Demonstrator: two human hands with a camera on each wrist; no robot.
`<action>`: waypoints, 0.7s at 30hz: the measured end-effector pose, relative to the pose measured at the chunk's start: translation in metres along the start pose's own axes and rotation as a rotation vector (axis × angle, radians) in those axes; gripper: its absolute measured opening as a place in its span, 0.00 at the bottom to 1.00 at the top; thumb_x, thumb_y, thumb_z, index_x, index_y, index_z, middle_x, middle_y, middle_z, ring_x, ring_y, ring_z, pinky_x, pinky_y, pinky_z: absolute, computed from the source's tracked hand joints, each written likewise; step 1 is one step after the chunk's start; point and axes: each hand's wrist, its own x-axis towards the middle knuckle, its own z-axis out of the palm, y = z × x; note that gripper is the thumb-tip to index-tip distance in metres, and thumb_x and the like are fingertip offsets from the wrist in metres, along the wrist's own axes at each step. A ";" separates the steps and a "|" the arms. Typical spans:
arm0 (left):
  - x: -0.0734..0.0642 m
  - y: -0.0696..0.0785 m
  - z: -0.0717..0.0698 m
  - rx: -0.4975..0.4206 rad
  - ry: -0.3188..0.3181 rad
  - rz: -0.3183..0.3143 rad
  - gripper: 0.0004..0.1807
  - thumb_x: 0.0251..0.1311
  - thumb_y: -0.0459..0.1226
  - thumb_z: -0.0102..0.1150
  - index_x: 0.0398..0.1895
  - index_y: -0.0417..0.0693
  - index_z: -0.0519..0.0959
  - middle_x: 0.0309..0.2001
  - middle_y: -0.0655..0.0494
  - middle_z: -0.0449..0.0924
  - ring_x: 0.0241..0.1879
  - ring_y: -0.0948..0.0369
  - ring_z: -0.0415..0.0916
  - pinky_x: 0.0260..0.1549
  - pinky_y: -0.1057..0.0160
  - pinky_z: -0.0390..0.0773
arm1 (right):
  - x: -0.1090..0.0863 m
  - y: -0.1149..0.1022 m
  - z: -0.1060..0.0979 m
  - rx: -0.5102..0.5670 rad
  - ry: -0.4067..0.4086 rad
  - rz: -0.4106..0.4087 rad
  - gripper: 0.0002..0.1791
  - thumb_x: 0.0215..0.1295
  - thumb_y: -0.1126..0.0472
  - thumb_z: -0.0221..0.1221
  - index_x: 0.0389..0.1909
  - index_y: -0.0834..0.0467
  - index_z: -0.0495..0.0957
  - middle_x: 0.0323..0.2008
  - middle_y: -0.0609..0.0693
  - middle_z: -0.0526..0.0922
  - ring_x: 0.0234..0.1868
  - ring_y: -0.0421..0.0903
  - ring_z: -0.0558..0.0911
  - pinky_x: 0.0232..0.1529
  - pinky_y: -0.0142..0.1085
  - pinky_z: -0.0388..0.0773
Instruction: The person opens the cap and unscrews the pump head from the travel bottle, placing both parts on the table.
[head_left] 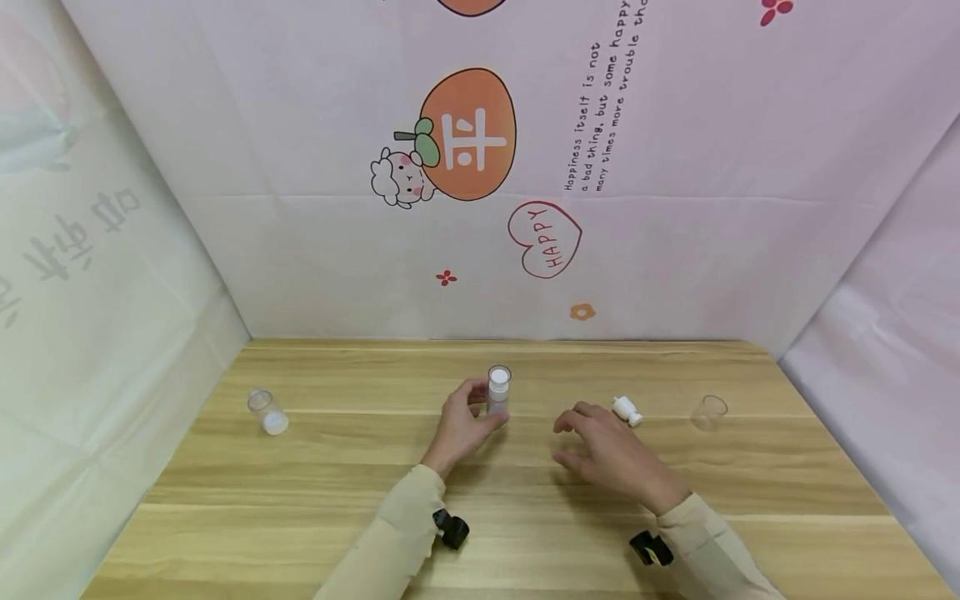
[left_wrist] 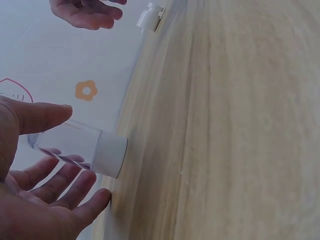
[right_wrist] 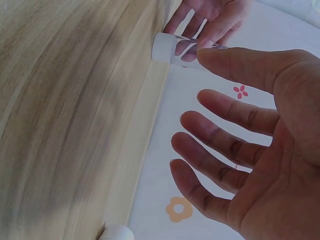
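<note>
My left hand (head_left: 467, 421) holds a small clear cylindrical bottle (head_left: 498, 398) with a white end, thumb on one side and fingers on the other. In the left wrist view, the bottle's white end (left_wrist: 110, 154) is down at the wooden table, and fingers show through its clear wall. The right hand (head_left: 611, 450) hovers to the right of the bottle, its fingers loosely bent and apart, holding nothing. Just beyond that hand, a small white pump head (head_left: 626, 410) lies on the table.
On the left of the table (head_left: 300, 500) is another clear cylinder with a white bottom (head_left: 268, 412). A clear cup-like cover (head_left: 708, 412) is at the right. Printed white cloth (head_left: 337, 275) hangs behind and along the sides.
</note>
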 end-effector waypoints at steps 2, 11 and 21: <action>0.000 0.001 0.001 -0.005 0.003 -0.001 0.29 0.58 0.31 0.71 0.62 0.35 0.73 0.57 0.42 0.76 0.59 0.45 0.74 0.60 0.46 0.74 | 0.000 0.000 0.000 0.001 0.000 0.000 0.15 0.61 0.59 0.72 0.46 0.60 0.83 0.43 0.51 0.82 0.44 0.52 0.81 0.45 0.46 0.80; 0.002 0.002 0.004 -0.052 0.020 0.012 0.26 0.57 0.27 0.70 0.59 0.31 0.73 0.55 0.39 0.76 0.58 0.44 0.75 0.58 0.50 0.77 | 0.002 -0.001 0.000 -0.003 0.001 0.001 0.15 0.61 0.59 0.72 0.46 0.60 0.83 0.43 0.51 0.82 0.44 0.52 0.81 0.45 0.46 0.79; 0.002 0.000 0.006 -0.086 0.020 0.008 0.22 0.57 0.23 0.68 0.55 0.32 0.75 0.54 0.38 0.77 0.56 0.45 0.77 0.54 0.55 0.80 | 0.003 -0.002 0.001 -0.006 -0.001 0.001 0.15 0.61 0.59 0.72 0.46 0.59 0.83 0.43 0.51 0.82 0.44 0.51 0.81 0.45 0.46 0.79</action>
